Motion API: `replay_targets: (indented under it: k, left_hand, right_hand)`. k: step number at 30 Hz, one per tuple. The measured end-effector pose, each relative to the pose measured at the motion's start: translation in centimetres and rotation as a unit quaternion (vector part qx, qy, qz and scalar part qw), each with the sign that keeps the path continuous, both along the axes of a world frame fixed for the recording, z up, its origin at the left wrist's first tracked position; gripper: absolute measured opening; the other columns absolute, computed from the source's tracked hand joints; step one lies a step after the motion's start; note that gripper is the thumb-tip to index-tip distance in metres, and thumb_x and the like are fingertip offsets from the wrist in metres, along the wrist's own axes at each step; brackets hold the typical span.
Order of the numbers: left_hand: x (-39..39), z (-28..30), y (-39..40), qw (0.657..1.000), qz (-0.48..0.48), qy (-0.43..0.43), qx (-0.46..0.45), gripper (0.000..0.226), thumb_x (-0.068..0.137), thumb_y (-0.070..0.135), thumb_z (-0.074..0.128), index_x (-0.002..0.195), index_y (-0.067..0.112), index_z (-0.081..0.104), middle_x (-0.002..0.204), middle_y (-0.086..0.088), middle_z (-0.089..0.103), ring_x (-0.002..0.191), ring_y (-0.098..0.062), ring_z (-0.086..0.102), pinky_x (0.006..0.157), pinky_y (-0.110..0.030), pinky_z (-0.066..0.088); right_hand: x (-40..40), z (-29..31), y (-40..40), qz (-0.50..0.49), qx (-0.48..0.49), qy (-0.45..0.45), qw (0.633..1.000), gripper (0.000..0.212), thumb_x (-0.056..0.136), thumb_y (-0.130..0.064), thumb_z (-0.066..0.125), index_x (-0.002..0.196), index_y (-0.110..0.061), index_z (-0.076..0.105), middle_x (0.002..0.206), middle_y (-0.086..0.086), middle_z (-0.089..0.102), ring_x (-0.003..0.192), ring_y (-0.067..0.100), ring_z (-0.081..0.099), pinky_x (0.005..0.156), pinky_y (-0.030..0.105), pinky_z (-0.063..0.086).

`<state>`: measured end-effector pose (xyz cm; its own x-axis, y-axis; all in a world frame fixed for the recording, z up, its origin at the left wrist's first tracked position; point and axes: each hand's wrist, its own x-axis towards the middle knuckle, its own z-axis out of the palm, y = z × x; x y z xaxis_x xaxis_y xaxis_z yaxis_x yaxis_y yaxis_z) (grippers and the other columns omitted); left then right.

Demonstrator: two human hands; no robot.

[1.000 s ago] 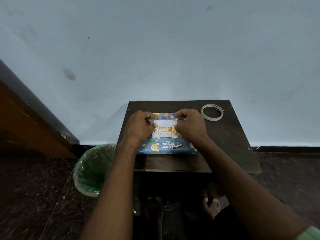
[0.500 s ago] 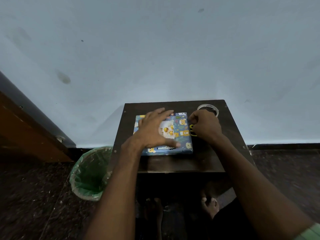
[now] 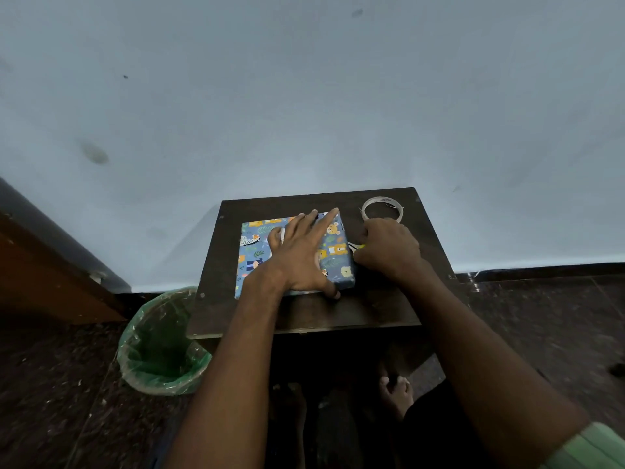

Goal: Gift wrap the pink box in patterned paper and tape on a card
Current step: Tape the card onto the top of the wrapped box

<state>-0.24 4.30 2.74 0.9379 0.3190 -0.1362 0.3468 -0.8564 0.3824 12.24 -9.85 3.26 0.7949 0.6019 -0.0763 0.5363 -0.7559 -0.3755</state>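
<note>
The box wrapped in blue animal-patterned paper lies flat on a small dark table. My left hand presses on top of it with straight, spread fingers, the thumb at the box's near edge. Under that palm is the white card, with only slivers showing. Just off the box's right side, my right hand is curled round a small yellow-handled tool that looks like scissors, mostly hidden by the fingers.
A roll of clear tape lies at the table's far right corner, just beyond my right hand. A green-lined waste bin stands on the floor left of the table. A wooden door is at far left. My bare feet are under the table.
Both hands left the card's top edge. The left hand flattened over the card and box, which slid left. The right hand moved off to the box's right side and closed on the yellow-handled tool.
</note>
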Motion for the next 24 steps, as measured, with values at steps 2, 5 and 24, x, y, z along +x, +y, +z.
replay_targets:
  k: [2,5,24]
  left_hand:
    - [0.2,0.0,0.0,1.0,0.003,0.005,0.004,0.151,0.057,0.054,0.098,0.165,0.051,-0.006,0.178,0.004,-0.003,0.163,-0.019,-0.008,0.125,-0.055,-0.003]
    - [0.5,-0.1,0.0,1.0,-0.002,0.017,0.009,0.15,0.057,0.054,0.098,0.165,0.05,-0.005,0.178,0.002,-0.004,0.163,-0.022,-0.009,0.126,-0.057,-0.004]
    - [4.9,-0.3,-1.3,0.941,0.168,-0.293,-0.018,0.016,0.095,0.03,0.072,0.108,0.036,0.079,0.115,0.02,0.077,0.115,-0.005,0.066,0.094,-0.03,0.02]
  right_hand:
    - [0.0,0.5,-0.4,-0.015,-0.035,0.002,0.999,0.022,0.078,-0.024,0.072,0.091,-0.014,0.057,0.102,0.008,0.062,0.096,0.031,0.06,0.075,0.033,0.045]
    - [0.4,0.7,-1.1,-0.032,-0.076,0.009,0.997,0.027,0.076,-0.027,0.072,0.074,-0.016,0.048,0.089,0.004,0.055,0.088,0.027,0.053,0.073,0.032,0.045]
    - [5.8,-2.8,0.7,-0.042,0.097,-0.089,0.99,0.005,0.079,-0.004,0.066,0.08,-0.009,0.068,0.105,0.008,0.056,0.116,0.03,0.048,0.071,0.039,0.05]
